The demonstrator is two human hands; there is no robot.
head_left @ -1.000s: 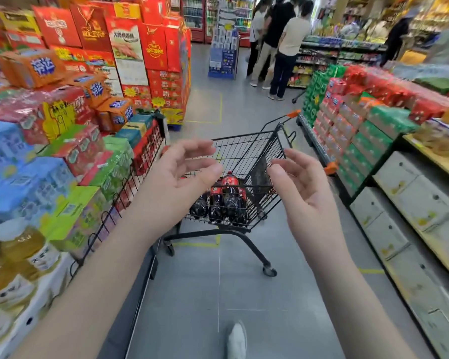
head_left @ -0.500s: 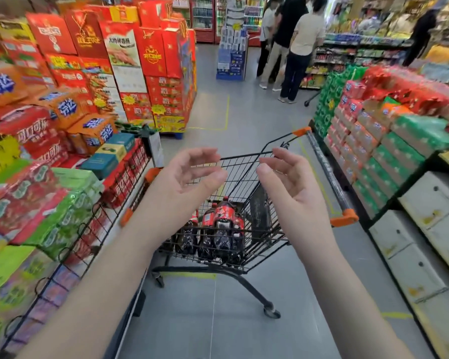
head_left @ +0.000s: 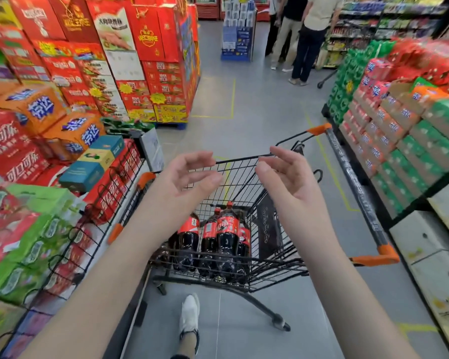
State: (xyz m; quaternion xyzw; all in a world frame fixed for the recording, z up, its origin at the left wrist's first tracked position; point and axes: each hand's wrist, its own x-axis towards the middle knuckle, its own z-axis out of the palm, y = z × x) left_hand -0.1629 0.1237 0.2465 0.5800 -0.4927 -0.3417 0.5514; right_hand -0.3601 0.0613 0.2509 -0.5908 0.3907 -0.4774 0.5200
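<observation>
Hovering above the cart (head_left: 240, 158), left hand (head_left: 182, 182) and right hand (head_left: 288, 177) are being held half-open and empty; the cart, cola bottles (head_left: 227, 229) upright inside, is being left unsteadied and could roll into the drink packs (head_left: 399, 141) alongside.

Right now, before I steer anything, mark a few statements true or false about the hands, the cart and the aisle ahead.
1. The left hand and the right hand both hold nothing. True.
2. The black wire shopping cart is empty. False: dark cola bottles with red labels stand upright in it.
3. The right hand grips the cart's grey handle bar with orange end caps. False: that hand is raised over the basket, apart from the bar.
4. People stand further up the aisle. True.
</observation>
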